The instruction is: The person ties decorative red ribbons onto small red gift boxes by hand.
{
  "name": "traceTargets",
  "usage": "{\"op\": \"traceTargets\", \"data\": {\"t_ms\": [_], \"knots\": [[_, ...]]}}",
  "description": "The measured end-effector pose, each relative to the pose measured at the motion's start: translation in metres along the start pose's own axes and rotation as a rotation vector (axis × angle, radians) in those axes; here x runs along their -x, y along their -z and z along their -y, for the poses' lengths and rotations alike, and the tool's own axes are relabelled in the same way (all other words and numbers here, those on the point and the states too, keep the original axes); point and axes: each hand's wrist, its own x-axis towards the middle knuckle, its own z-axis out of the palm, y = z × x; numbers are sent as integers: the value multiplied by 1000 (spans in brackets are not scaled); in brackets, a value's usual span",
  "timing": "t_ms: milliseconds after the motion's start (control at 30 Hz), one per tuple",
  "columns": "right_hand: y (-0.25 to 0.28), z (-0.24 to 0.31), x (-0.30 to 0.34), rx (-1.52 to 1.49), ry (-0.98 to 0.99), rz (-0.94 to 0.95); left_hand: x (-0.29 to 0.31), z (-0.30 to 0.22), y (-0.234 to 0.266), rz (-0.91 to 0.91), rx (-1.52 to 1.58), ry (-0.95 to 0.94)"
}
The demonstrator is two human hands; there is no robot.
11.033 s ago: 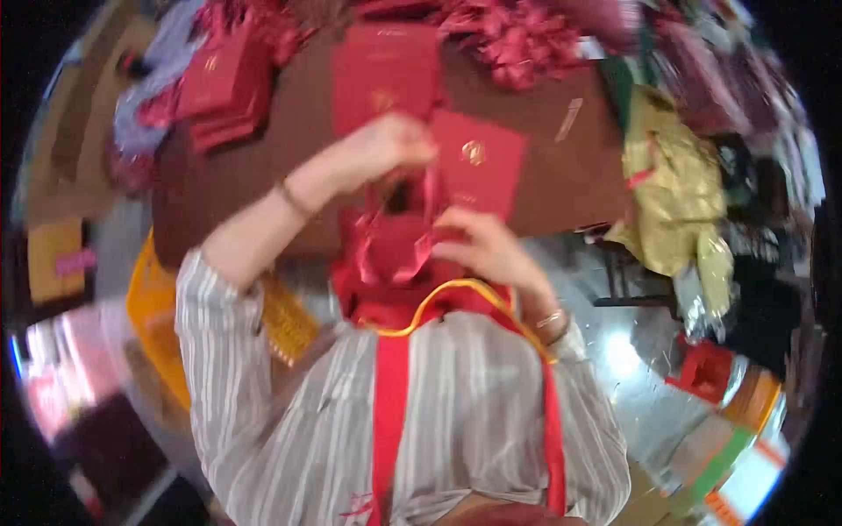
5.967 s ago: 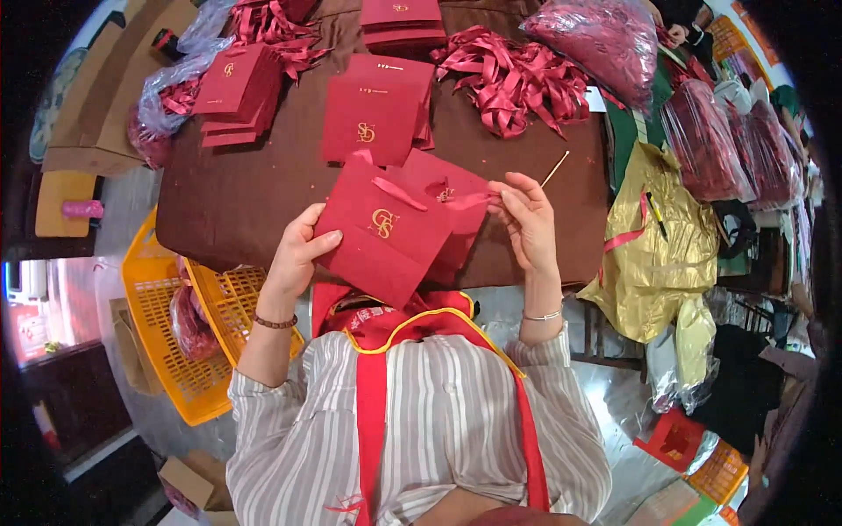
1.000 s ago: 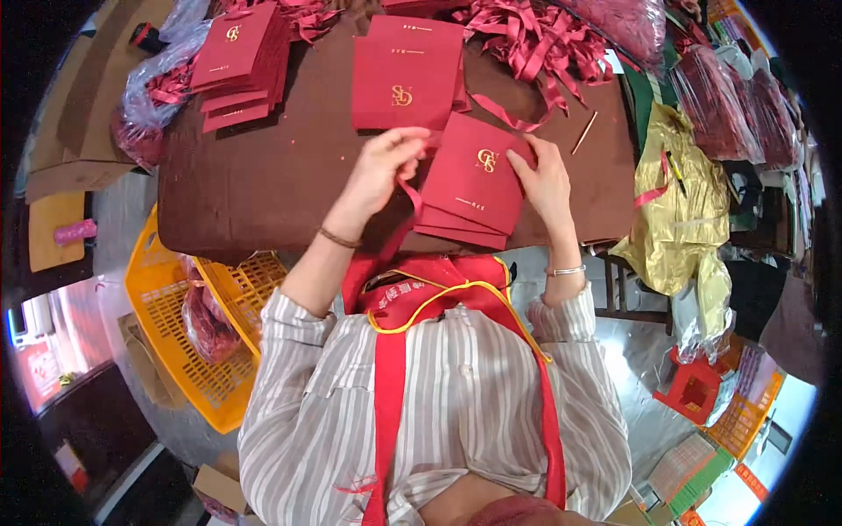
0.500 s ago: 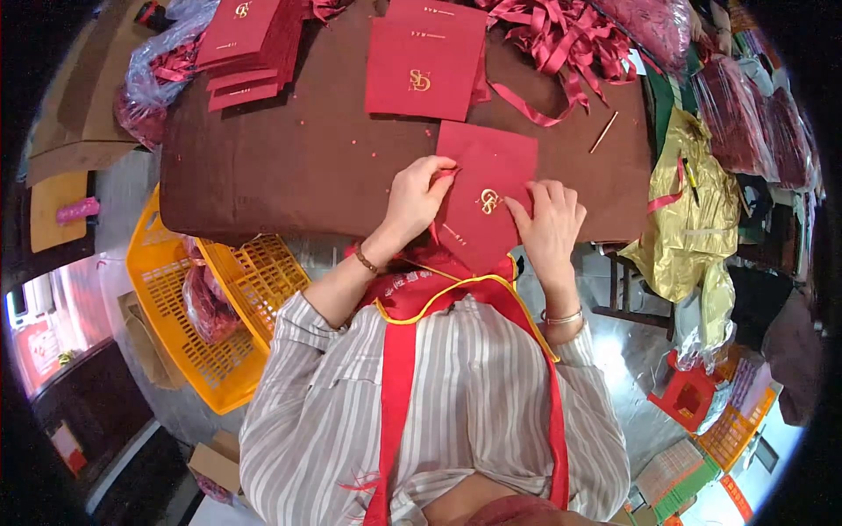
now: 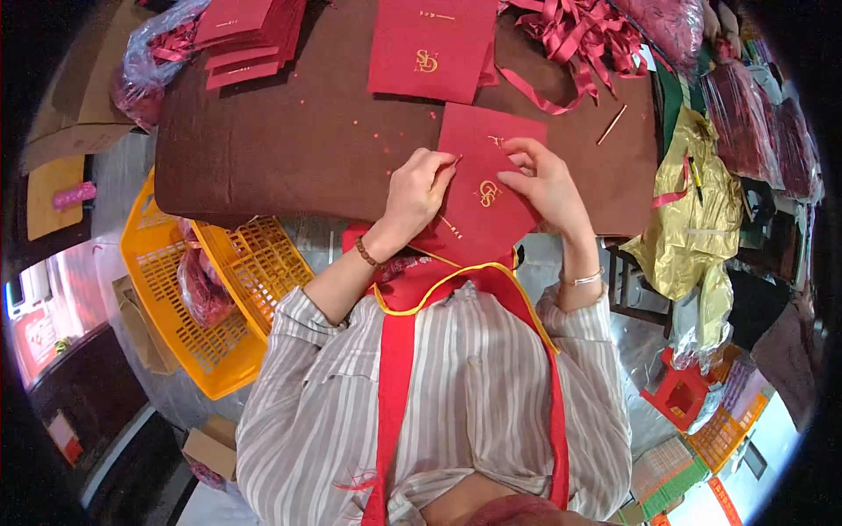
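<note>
The left hand [image 5: 421,191] pinches what looks like ribbon [image 5: 457,160] at the red bag [image 5: 478,167]; the right hand [image 5: 545,184], thumb and fingers apart, is over it. The bag overhangs the bench [image 5: 289,149], likely for easy reach.

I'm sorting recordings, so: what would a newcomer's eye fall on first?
Likely the red rectangular paper bag with a gold emblem, between the left hand and right hand at the brown cloth-covered table's near edge. Then the tangled heap of shiny red ribbon at the table's far right, and the orange plastic lattice basket on the picture's left.
</note>
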Motion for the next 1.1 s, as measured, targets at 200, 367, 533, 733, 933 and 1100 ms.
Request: {"op": "traceTargets", "data": {"t_ms": [200, 367, 533, 733, 933, 1100], "knots": [[6, -3, 5, -283, -190, 203, -17, -18, 7, 36, -177, -85], [1, -8, 9, -143, -161, 166, -22, -25, 7, 104, -256, -258], [-7, -2, 13, -169, -70, 164, -20, -29, 7, 114, -246, -219], [-12, -1, 16, -183, -61, 135, -20, -37, 9, 95, -239, -223], [-20, 2, 21, -64, -6, 64, -19, -43, 10, 101, -294, -197], [-28, 11, 30, 137, 65, -1, -23, -50, 13, 161, -421, -203]]}}
